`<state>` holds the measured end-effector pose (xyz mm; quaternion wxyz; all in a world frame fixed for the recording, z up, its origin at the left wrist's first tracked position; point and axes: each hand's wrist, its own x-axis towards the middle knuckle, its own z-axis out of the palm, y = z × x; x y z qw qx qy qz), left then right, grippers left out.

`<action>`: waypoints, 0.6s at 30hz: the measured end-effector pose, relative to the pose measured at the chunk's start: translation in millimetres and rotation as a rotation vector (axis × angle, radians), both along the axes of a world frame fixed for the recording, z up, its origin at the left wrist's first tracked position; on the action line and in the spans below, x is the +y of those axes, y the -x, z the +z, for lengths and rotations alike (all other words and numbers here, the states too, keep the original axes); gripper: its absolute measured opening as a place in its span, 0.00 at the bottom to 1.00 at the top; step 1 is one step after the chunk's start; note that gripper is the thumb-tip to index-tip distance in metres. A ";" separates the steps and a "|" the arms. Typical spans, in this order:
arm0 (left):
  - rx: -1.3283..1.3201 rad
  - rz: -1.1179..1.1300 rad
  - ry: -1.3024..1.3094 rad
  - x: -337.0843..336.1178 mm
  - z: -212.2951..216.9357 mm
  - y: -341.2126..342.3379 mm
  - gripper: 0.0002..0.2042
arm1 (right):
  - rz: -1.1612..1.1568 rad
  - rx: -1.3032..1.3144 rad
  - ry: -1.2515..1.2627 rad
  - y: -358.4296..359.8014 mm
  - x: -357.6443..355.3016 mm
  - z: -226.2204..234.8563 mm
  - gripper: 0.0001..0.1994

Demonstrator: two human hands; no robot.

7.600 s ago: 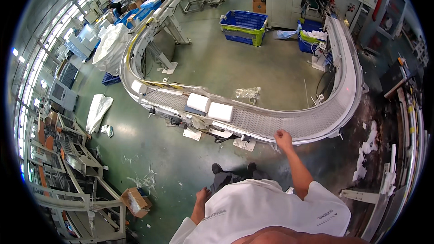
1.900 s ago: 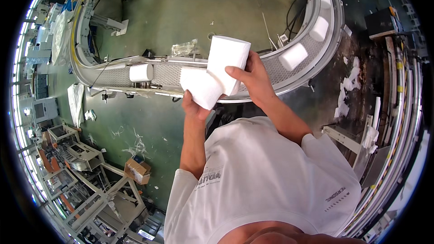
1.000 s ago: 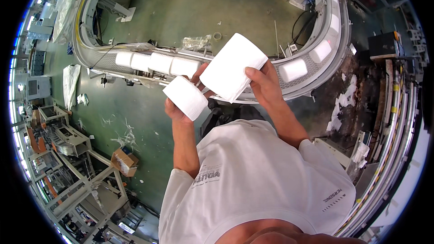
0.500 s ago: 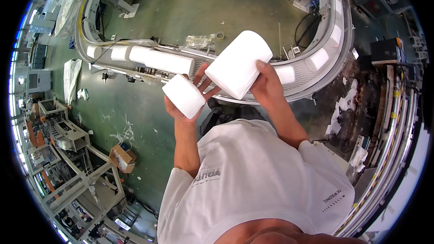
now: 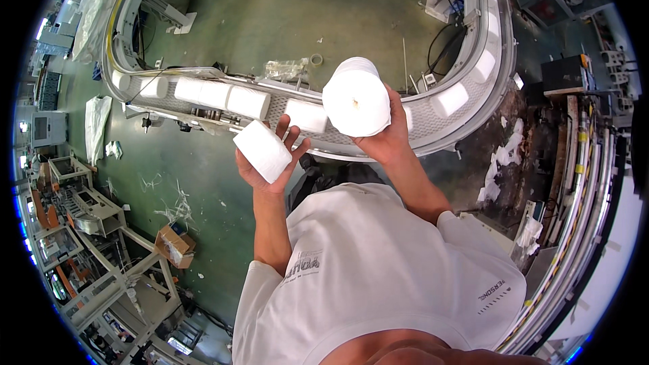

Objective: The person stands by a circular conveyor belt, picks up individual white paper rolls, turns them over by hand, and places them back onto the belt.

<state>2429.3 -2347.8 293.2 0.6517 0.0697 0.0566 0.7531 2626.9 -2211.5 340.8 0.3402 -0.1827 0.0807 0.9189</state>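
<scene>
In my left hand (image 5: pixel 269 177) lies a white toilet paper roll (image 5: pixel 262 151), tilted, with the thumb side under it and several fingers spread beyond its right edge. My right hand (image 5: pixel 389 136) grips another white paper roll (image 5: pixel 355 98) from its right side and below. The flat round end of that roll faces up toward me, and a small core hole shows at its middle. Both rolls are held above the near edge of a curved conveyor (image 5: pixel 338 140), apart from each other. On the belt just behind my hands rests another white roll (image 5: pixel 307 115).
More white rolls (image 5: pixel 203 93) line the conveyor on the left, and others (image 5: pixel 449 99) follow its right bend. A cardboard box (image 5: pixel 175 246) lies on the green floor near a metal machine frame (image 5: pixel 122 257). Torn white paper (image 5: pixel 501 159) litters the floor at right.
My right hand has turned its roll so the round end now faces me. My left hand has shifted slightly left and down with its roll. Rolls on the belt have moved.
</scene>
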 end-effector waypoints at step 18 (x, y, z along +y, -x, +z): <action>0.118 0.047 0.428 -6.0 -10.6 -0.7 0.29 | -0.529 -1.187 -1.657 -8.6 -3.6 0.7 0.52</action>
